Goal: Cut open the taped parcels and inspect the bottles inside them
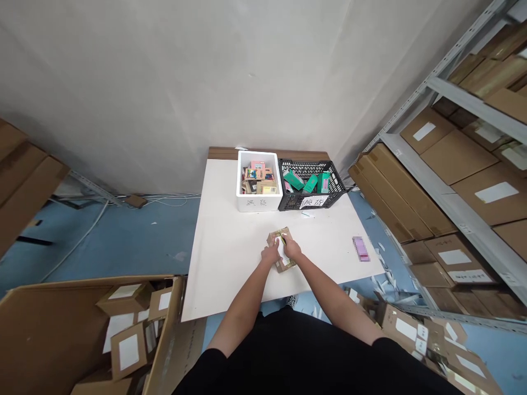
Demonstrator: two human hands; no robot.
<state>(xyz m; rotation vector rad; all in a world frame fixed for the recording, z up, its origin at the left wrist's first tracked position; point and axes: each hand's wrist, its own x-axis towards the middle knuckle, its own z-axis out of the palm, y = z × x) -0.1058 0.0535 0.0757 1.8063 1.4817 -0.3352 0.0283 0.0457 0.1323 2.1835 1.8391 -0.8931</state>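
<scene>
A small brown cardboard package (281, 240) lies on the white table (230, 247), and both my hands are on it. My left hand (270, 254) grips its left edge with closed fingers. My right hand (292, 249) holds its right side, fingers curled over it. Something small and green-yellow shows on the package between the hands. The lower part of the package is partly hidden by my fingers.
At the table's back stand a white foam box (258, 204) of small cartons and a black crate (329, 192) of green boxes. A pink item (360, 248) lies right. Shelves of cardboard boxes (457, 159) rise right. A large open carton (49, 329) of small boxes sits left.
</scene>
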